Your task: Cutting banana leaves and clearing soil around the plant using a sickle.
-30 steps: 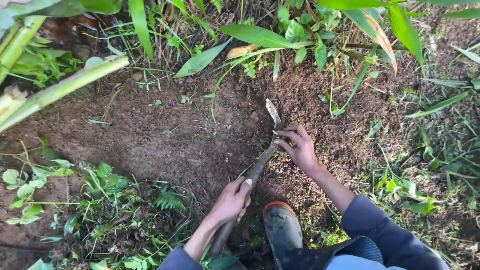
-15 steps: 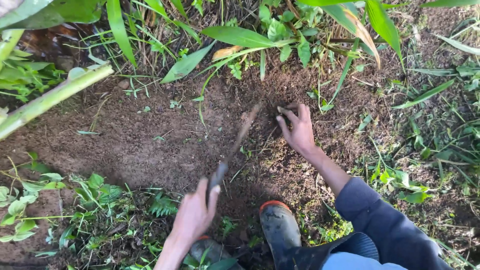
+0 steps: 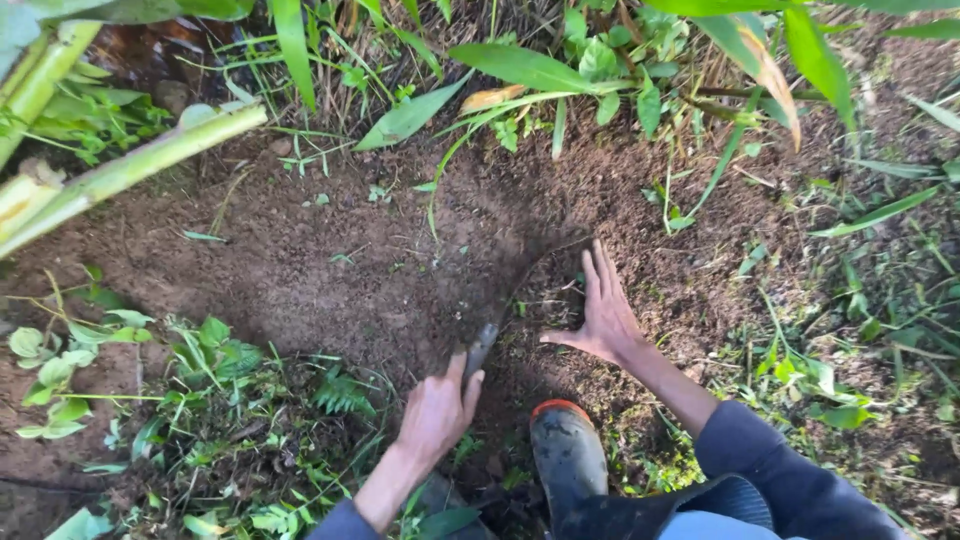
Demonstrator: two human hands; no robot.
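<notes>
Machete-like blade [image 3: 515,300], dark and half buried, lies sunk into the loose brown soil [image 3: 330,270], its handle gripped by the left hand [image 3: 437,415] low in the frame. Just beside it stands a dark rubber boot [image 3: 565,455] with an orange rim, planted at the edge of the dug patch. A little farther out the right hand [image 3: 603,310] rests flat on the earth, fingers spread, holding nothing, close to the blade's far end. Judging by this, the digging stroke is at its deepest; the next move would call for levering or pulling the blade free while the open palm steadies the ground. Beyond, green stalks [image 3: 130,165] and broad leaves [image 3: 520,65] border the patch. Most of the blade's edge is hidden in dirt, and its tip cannot be made out.
</notes>
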